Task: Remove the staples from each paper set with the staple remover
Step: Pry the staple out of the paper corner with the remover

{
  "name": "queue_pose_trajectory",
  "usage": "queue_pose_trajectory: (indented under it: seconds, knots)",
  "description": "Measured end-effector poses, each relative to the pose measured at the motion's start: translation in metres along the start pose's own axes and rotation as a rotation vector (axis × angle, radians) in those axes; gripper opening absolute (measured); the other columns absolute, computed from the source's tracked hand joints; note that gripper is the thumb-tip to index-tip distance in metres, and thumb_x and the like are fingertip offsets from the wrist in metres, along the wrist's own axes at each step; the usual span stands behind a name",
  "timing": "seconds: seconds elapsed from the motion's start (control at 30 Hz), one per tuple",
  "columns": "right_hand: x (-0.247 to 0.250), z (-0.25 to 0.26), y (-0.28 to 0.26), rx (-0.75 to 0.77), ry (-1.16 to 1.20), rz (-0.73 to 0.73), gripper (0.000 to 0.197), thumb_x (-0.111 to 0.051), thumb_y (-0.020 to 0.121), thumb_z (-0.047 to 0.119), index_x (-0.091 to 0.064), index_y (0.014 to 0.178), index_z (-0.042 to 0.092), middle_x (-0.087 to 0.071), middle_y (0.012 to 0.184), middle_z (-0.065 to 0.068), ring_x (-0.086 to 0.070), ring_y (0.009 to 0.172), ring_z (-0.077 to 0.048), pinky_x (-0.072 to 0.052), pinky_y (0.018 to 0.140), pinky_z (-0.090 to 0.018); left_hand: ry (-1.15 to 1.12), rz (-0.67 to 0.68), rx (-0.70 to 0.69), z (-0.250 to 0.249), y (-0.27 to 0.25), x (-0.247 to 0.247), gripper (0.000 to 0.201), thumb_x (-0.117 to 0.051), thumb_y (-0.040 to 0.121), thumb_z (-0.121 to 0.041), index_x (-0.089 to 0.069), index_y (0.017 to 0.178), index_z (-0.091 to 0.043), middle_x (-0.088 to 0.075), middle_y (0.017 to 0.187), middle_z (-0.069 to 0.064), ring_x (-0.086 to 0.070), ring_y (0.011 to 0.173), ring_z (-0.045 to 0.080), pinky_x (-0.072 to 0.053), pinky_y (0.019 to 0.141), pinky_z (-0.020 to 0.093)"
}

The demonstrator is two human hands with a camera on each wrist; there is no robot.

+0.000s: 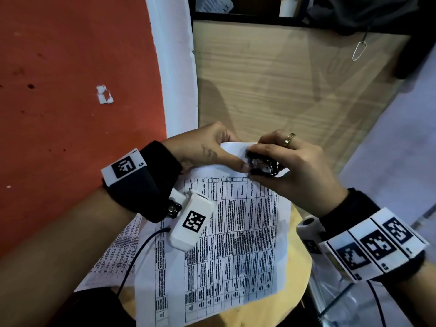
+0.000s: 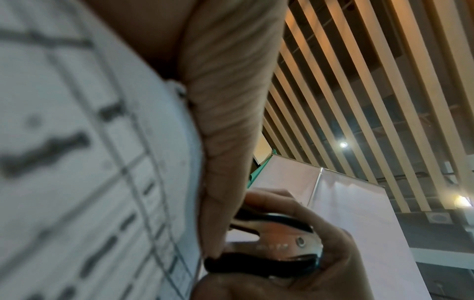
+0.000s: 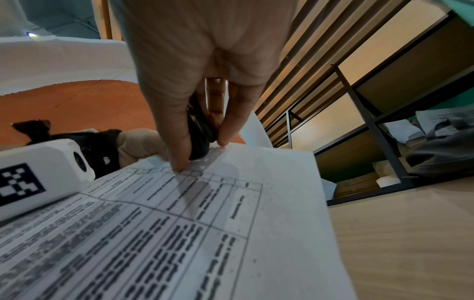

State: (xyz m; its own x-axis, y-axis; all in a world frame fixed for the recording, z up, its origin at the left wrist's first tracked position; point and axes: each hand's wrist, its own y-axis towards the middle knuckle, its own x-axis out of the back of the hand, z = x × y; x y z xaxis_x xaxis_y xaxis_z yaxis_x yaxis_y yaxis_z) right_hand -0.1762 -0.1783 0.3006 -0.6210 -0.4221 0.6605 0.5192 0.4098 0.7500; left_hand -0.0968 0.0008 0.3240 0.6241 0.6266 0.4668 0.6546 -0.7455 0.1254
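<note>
A printed paper set (image 1: 236, 244) with a table of text lies on a round wooden tabletop (image 1: 297, 263). Its far edge is lifted and folded toward me. My left hand (image 1: 212, 147) pinches that raised edge, thumb on top. My right hand (image 1: 290, 161) grips a black and chrome staple remover (image 1: 262, 165) and holds its claws against the same edge, beside the left thumb. In the left wrist view the staple remover (image 2: 279, 241) shows between thumb and fingers of the right hand. In the right wrist view the black staple remover (image 3: 200, 130) meets the paper set (image 3: 205, 233). No staple is visible.
A second printed sheet (image 1: 118, 251) lies under the set at the left. Beyond the tabletop are a red floor (image 1: 70, 79), a wooden panel (image 1: 283, 79) and a shelf with a white cup (image 1: 287, 7). A clear plastic item (image 1: 349, 303) sits at the lower right.
</note>
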Motion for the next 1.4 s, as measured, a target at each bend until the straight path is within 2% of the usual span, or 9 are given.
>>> queue_pose_trajectory:
  seconds: [0.27, 0.43, 0.6, 0.7, 0.97, 1.07, 1.17, 1.3, 1.4]
  knots:
    - [0.003, 0.001, 0.001, -0.002, -0.016, -0.005, 0.027, -0.076, 0.068, 0.017, -0.072, 0.092, 0.006, -0.067, 0.09, -0.007, -0.065, 0.074, -0.027, -0.053, 0.062, -0.036, -0.022, 0.008, 0.019, -0.001, 0.001, 0.0, 0.035, -0.08, 0.064, -0.015, -0.069, 0.086, 0.01, -0.063, 0.079, 0.019, -0.053, 0.072, 0.023, -0.038, 0.07, 0.034]
    - [0.001, 0.003, -0.001, -0.042, 0.043, -0.023, 0.025, -0.076, 0.068, 0.019, -0.072, 0.089, 0.005, -0.066, 0.085, -0.006, -0.064, 0.073, -0.022, -0.051, 0.062, -0.035, 0.005, 0.02, 0.026, -0.001, -0.002, 0.001, 0.022, -0.078, 0.072, -0.005, -0.068, 0.084, 0.01, -0.06, 0.073, 0.012, -0.052, 0.066, 0.018, -0.039, 0.06, 0.023]
    - [0.0, 0.003, 0.002, -0.076, 0.092, -0.034, 0.025, -0.077, 0.07, 0.021, -0.072, 0.091, 0.008, -0.066, 0.087, -0.002, -0.061, 0.076, -0.012, -0.049, 0.067, -0.03, -0.011, 0.031, -0.027, 0.001, -0.003, 0.004, 0.046, -0.082, 0.067, -0.023, -0.065, 0.089, 0.014, -0.055, 0.08, 0.013, -0.047, 0.076, 0.019, -0.033, 0.073, 0.033]
    - [-0.002, 0.005, 0.002, -0.103, 0.125, -0.057, 0.027, -0.079, 0.07, 0.023, -0.073, 0.092, 0.01, -0.067, 0.087, -0.001, -0.062, 0.077, -0.012, -0.05, 0.067, -0.031, -0.031, -0.02, -0.055, 0.001, -0.003, 0.004, 0.045, -0.084, 0.064, -0.023, -0.068, 0.087, 0.012, -0.058, 0.08, 0.013, -0.048, 0.074, 0.017, -0.035, 0.071, 0.032]
    - [-0.013, 0.009, -0.001, -0.244, 0.307, -0.174, 0.03, -0.082, 0.066, 0.024, -0.073, 0.092, 0.011, -0.066, 0.087, 0.0, -0.061, 0.082, -0.002, -0.048, 0.071, -0.011, -0.129, -0.093, -0.038, 0.009, -0.005, 0.005, 0.043, -0.076, 0.065, -0.017, -0.066, 0.094, 0.013, -0.064, 0.099, 0.035, -0.061, 0.08, 0.027, -0.046, 0.08, 0.041]
    - [-0.017, 0.009, -0.001, -0.244, 0.326, -0.175, 0.03, -0.082, 0.066, 0.021, -0.073, 0.091, 0.009, -0.065, 0.087, -0.001, -0.06, 0.083, -0.001, -0.045, 0.072, -0.007, -0.182, -0.074, -0.021, 0.014, -0.005, 0.005, 0.027, -0.077, 0.066, -0.014, -0.072, 0.088, 0.002, -0.069, 0.094, 0.027, -0.064, 0.081, 0.026, -0.05, 0.081, 0.037]
    - [-0.019, 0.009, -0.001, -0.292, 0.362, -0.16, 0.037, -0.083, 0.063, 0.024, -0.071, 0.096, 0.012, -0.063, 0.092, 0.001, -0.059, 0.086, -0.001, -0.047, 0.071, -0.009, -0.204, -0.069, -0.021, 0.018, -0.006, 0.003, 0.015, -0.08, 0.063, -0.014, -0.074, 0.077, -0.012, -0.072, 0.078, 0.01, -0.065, 0.071, 0.017, -0.052, 0.069, 0.024]
    - [-0.019, 0.007, -0.003, -0.454, 0.505, -0.193, 0.039, -0.082, 0.061, 0.028, -0.064, 0.096, 0.023, -0.061, 0.096, -0.003, -0.061, 0.09, -0.014, -0.051, 0.073, -0.023, -0.219, -0.103, -0.001, 0.021, -0.007, 0.004, 0.009, -0.071, 0.073, -0.005, -0.073, 0.072, -0.014, -0.071, 0.07, 0.002, -0.064, 0.061, 0.01, -0.052, 0.059, 0.017]
    - [-0.023, 0.01, -0.002, -0.709, 0.833, -0.327, 0.032, -0.072, 0.051, 0.018, -0.058, 0.08, 0.02, -0.062, 0.078, -0.004, -0.057, 0.066, -0.016, -0.045, 0.051, -0.023, -0.224, -0.144, 0.007, 0.024, -0.005, 0.005, 0.028, -0.066, 0.08, 0.002, -0.073, 0.062, -0.019, -0.069, 0.062, -0.005, -0.062, 0.053, 0.004, -0.049, 0.053, 0.014]
